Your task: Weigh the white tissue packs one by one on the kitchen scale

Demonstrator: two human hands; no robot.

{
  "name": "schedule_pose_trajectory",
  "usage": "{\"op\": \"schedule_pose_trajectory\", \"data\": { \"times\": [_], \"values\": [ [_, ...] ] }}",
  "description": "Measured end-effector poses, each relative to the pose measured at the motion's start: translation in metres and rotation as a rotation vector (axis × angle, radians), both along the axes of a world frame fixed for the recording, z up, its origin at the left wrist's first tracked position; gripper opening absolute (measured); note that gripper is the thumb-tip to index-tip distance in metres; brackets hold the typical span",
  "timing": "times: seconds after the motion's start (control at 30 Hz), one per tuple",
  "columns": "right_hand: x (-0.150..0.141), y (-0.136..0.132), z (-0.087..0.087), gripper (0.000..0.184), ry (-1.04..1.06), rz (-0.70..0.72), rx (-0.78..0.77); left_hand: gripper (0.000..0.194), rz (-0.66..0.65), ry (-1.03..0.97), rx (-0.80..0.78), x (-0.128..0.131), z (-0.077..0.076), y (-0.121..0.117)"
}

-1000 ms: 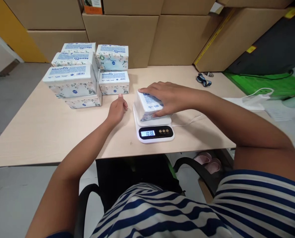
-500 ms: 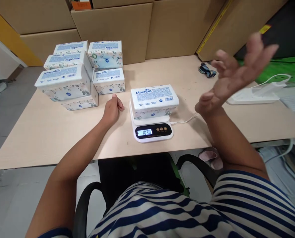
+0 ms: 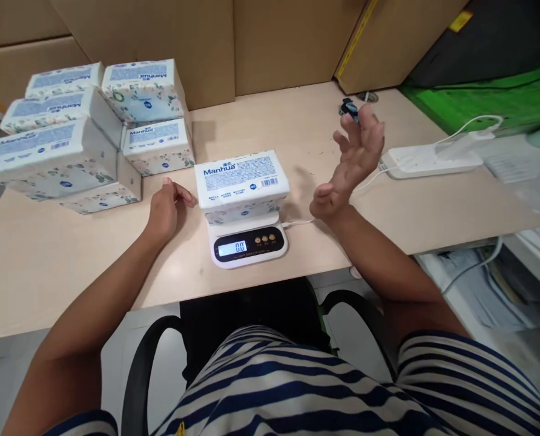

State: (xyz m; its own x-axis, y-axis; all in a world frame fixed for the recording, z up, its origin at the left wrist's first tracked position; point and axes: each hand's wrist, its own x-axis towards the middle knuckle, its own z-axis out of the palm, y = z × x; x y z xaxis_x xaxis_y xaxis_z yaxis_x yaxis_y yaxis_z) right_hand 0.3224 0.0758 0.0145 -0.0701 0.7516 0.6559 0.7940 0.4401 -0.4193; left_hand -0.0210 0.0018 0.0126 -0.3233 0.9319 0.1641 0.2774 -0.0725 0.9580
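A floral-patterned pack of tissues (image 3: pixel 243 178) labelled Manhua lies flat on a white digital scale (image 3: pixel 215 261), whose lit display reads 0.0. My left hand (image 3: pixel 164 209) rests on its edge on the table, just left of the pack and apart from it. Its fingers are loosely bent and apart, with nothing in them. Raised to the right of the scale, my right hand (image 3: pixel 349 166) is empty, palm up with fingers spread. Several more tissue packs (image 3: pixel 157 142) are stacked near the left hand.
Cardboard boxes (image 3: pixel 279 48) stand along the table's back edge. A white power strip (image 3: pixel 433 160) with cables lies at the right, near a green surface (image 3: pixel 470 112). A small dark object (image 3: pixel 349 108) lies behind my right hand. A white cable (image 3: pixel 299 222) runs from the scale.
The display has gone from 103.8 to 0.0. My right hand has come lower and closer to the scale. My view has turned right; the left hand still rests on the table.
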Motion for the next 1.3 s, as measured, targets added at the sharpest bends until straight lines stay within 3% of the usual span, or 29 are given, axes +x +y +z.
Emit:
{"op": "schedule_pose_trajectory", "data": {
  "times": [0.07,0.27,0.5,0.63,0.83,0.9,0.97,1.03,1.13,1.3],
  "values": [
    [0.0,-0.003,0.009,0.12,-0.074,-0.03,-0.064,0.076,0.001,-0.02,0.012,-0.002,-0.004,0.003],
    [0.005,-0.005,0.017,0.111,-0.192,0.134,-0.15,0.078,0.029,-0.047,-0.033,0.001,-0.004,0.008],
    [0.007,-0.002,-0.003,0.1,0.032,-0.008,0.016,0.077,-0.003,-0.034,-0.027,0.006,0.002,0.001],
    [0.012,0.011,-0.014,0.097,0.084,0.084,0.009,0.076,-0.008,-0.055,-0.001,0.005,0.0,0.002],
    [0.027,0.048,-0.037,0.098,0.157,0.296,0.276,0.08,-0.027,-0.052,0.02,0.001,-0.008,0.007],
    [0.028,0.051,-0.039,0.101,0.132,0.375,0.218,0.082,-0.022,-0.06,0.025,0.001,-0.01,0.008],
    [0.025,0.048,-0.037,0.106,0.091,0.467,0.066,0.083,-0.027,-0.064,0.021,0.0,-0.01,0.009],
    [0.019,0.039,-0.033,0.115,0.056,0.556,-0.075,0.085,-0.037,-0.045,0.01,-0.001,-0.009,0.008],
    [0.008,0.021,-0.029,0.125,0.012,0.678,-0.171,0.086,-0.049,0.017,-0.015,-0.002,-0.008,0.004],
    [-0.005,0.004,-0.022,0.11,0.032,0.771,-0.313,0.086,-0.123,0.282,-0.047,0.001,-0.005,-0.009]
  ]
}}
